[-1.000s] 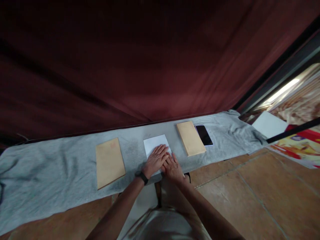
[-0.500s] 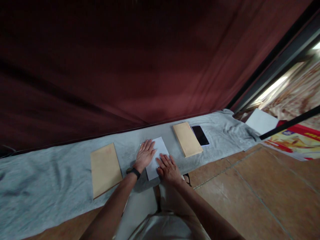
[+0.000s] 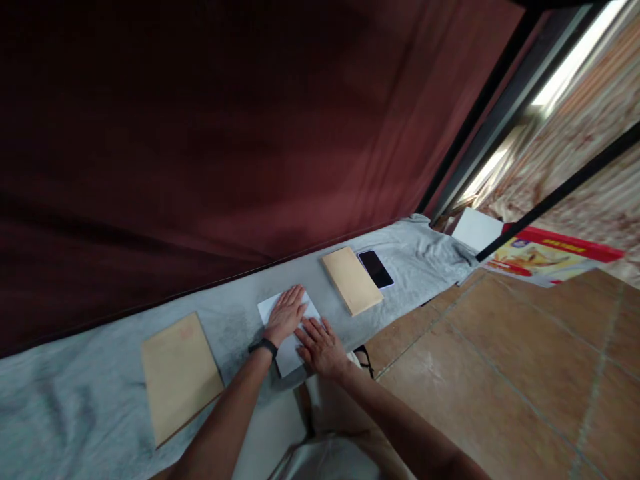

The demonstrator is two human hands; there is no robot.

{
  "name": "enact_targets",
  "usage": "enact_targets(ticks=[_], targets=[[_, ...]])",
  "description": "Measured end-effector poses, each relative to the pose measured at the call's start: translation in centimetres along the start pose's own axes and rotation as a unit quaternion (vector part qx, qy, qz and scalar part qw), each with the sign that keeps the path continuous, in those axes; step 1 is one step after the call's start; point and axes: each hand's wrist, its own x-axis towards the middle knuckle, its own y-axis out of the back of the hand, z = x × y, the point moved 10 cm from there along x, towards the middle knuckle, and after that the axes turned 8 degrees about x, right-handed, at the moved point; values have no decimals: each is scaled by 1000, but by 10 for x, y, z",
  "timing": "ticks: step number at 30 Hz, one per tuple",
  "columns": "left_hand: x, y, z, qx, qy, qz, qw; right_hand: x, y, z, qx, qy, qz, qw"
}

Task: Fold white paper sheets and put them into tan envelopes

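Note:
A sheet of white paper (image 3: 291, 359) lies on the grey cloth. Flat across its middle rests my left hand (image 3: 286, 312), fingers stretched toward the far edge, with a dark band on the wrist. My right hand (image 3: 323, 348) is also spread flat, its fingers on the paper's right side and the palm beyond its near edge. Neither hand grips anything. To the left is a flat brown paper envelope (image 3: 181, 375). A thicker stack of brown envelopes (image 3: 353, 280) sits to the right of the paper, beside a dark-screened phone (image 3: 376, 269).
The grey cloth (image 3: 415, 267) covers a long narrow surface against a dark red curtain (image 3: 300, 167). A black pole (image 3: 560, 190) slants at the right, near a white box (image 3: 476, 229) and a red-and-yellow printed carton (image 3: 540, 253). Brown tiles (image 3: 475, 373) form the floor.
My view has turned, so things sit farther left. My left hand has slid from the paper's left side onto its middle, uncovering the far left corner. My right hand stays on the right side.

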Motion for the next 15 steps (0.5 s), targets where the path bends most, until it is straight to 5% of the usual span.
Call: enact_targets(ticks=[5,12,15], targets=[[-22,4,4,-15,-4,3,1000,-1,-2,1,-1,0,-4,1000],[-131,16,23,0,15,14,1000,-2,0,1,9,4,-23,1000],[-155,25,28,24,34,15,999,4,2,2,17,-12,-25,999]])
